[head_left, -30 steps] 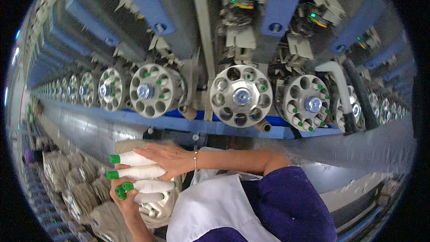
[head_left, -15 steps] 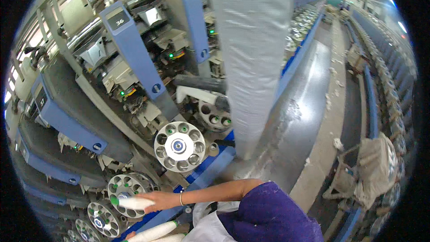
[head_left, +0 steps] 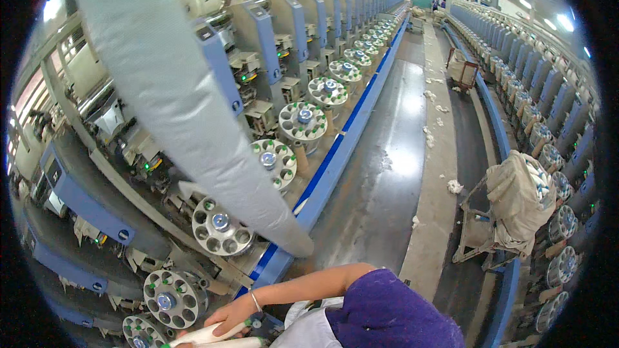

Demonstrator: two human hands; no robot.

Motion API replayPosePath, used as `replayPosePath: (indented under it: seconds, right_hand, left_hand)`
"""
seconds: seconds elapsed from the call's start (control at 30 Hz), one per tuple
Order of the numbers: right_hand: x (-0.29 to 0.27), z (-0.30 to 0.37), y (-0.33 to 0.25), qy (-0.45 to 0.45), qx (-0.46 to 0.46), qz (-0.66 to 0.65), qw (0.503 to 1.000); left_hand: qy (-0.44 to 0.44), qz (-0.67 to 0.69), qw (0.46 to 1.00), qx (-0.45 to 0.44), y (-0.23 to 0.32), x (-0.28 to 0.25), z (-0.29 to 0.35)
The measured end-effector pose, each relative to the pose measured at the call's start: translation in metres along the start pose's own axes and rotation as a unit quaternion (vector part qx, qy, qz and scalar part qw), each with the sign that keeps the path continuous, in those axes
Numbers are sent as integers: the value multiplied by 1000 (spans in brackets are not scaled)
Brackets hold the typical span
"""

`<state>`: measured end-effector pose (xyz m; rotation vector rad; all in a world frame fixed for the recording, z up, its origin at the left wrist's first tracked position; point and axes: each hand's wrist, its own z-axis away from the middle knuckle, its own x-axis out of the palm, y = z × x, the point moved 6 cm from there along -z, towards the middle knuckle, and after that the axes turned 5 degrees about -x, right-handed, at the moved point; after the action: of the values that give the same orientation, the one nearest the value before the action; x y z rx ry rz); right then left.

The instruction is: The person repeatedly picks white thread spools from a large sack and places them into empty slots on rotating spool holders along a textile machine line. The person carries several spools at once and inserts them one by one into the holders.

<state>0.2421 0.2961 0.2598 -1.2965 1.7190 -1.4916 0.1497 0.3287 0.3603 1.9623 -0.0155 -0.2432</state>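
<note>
Right hand gripped white yarn bobbin, seemingly for steadiness; bobbin magazine stood leftward, near; left hand mostly cropped, grip untellable.

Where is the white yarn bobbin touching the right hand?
In the head view, the white yarn bobbin lies at the lower edge, left of centre, under the right hand, right of the lowest bobbin magazine.

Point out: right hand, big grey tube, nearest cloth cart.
Right hand [head_left: 234, 312]: head view, back of the hand.
Big grey tube [head_left: 179, 102]: head view, mid-length.
Nearest cloth cart [head_left: 516, 196]: head view, cloth side.
</note>
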Motion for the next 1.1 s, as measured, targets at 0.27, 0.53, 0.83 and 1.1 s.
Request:
replayPosePath:
  seconds: [0.27, 0.53, 0.83, 1.1]
  right_hand:
    - [-56, 181, -84, 319, -25, 337, 886]
    - [-32, 386, -274, 615, -193, 603, 469]
    - [6, 523, -229, 756, -242, 334, 508]
    - [-33, 488, -179, 622, -524, -67, 578]
  left_hand:
    - [-60, 48, 991, 112, 66, 126, 4]
    - [-213, 175, 899, 340, 201, 292, -7]
    - [-337, 258, 890, 165, 198, 401, 7]
    - [-321, 292, 898, 65, 139, 371, -4]
